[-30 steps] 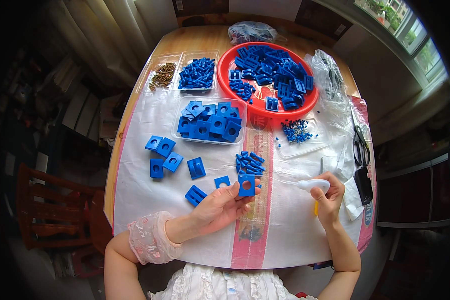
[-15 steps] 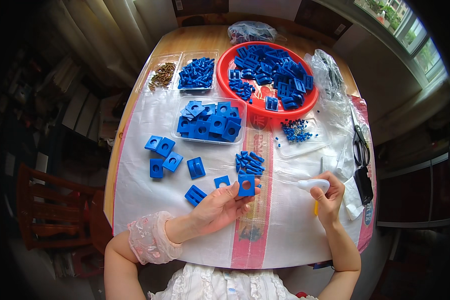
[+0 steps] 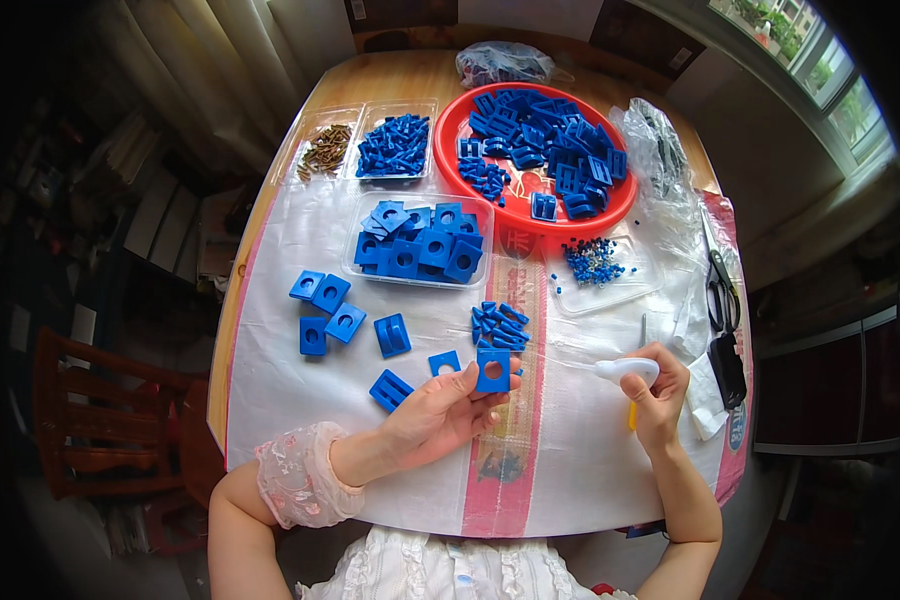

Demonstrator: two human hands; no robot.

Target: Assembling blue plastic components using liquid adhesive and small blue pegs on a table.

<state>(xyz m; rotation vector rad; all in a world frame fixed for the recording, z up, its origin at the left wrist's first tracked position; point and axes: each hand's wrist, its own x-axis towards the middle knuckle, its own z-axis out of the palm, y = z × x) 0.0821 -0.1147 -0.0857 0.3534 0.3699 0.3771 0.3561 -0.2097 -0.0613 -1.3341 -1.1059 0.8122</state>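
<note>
Between its thumb and fingers my left hand (image 3: pixel 435 418) pinches a blue square plate with a round hole (image 3: pixel 492 370), tilted up off the table. My right hand (image 3: pixel 660 395) is wrapped round a small white squeeze bottle (image 3: pixel 625 371), whose thin tip points left toward the plate but stays apart from it. Just beyond the held plate lies a pile of small blue pegs (image 3: pixel 498 327). Another holed blue plate (image 3: pixel 443 363) lies flat behind my left thumb. To its left rest a blue ridged block (image 3: pixel 392 336) and a blue slotted block (image 3: pixel 391 390).
Several holed plates (image 3: pixel 328 312) lie at left. Behind stand a clear box of blue plates (image 3: pixel 417 245), trays of brown screws (image 3: pixel 325 150) and blue pegs (image 3: pixel 394 145), and a red basin (image 3: pixel 450 180). A shallow lid (image 3: pixel 610 270) holds tiny beads. Black scissors (image 3: pixel 722 295) lie at right.
</note>
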